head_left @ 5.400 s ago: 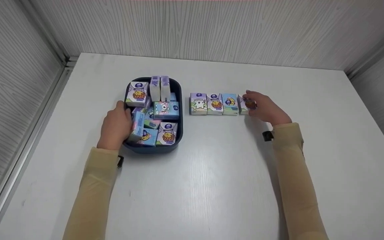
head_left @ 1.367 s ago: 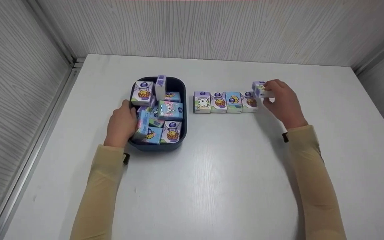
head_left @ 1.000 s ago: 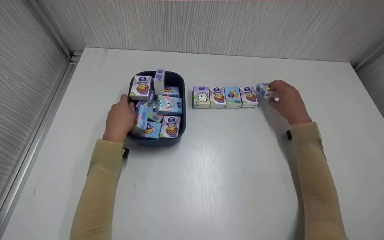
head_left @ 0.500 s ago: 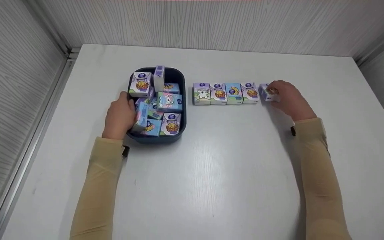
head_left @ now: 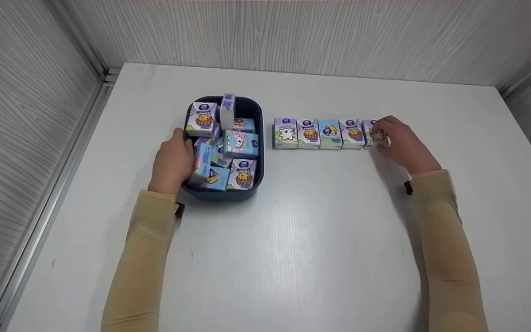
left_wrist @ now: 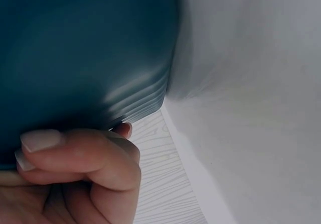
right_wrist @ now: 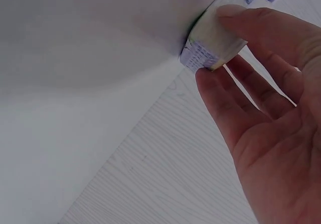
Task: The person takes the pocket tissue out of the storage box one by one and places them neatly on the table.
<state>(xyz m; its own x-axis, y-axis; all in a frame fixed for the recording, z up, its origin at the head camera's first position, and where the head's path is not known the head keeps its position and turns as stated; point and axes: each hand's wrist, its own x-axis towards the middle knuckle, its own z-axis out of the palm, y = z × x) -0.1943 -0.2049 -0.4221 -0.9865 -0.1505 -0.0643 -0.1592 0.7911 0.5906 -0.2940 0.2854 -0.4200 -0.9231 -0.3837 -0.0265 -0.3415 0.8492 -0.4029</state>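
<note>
Small cartoon-printed tissue packs fill a dark blue plastic tub [head_left: 260, 161] left of the middle of the table. My left hand [head_left: 171, 161] grips the tub's left rim; in the left wrist view its curled fingers [left_wrist: 85, 156] lie against the blue wall. To the right, several packs lie flat side by side in a row, starting with a purple-and-green pack [head_left: 285, 133]. My right hand [head_left: 404, 145] pinches the tissue pack [head_left: 369, 133] at the row's right end. The right wrist view shows thumb and fingers on opposite sides of that pack [right_wrist: 218, 35], which is partly covered.
A white table [head_left: 293, 240] lies under everything. Wood-grain panels stand behind it [head_left: 293, 37] and at the left side [head_left: 21, 115]. One upright pack [head_left: 227, 113] pokes above the tub's back rim.
A second upright pack has left the tub. My right hand has lowered a tissue pack, turned it flat and brought it against the row's right end. The left hand stays on the tub.
</note>
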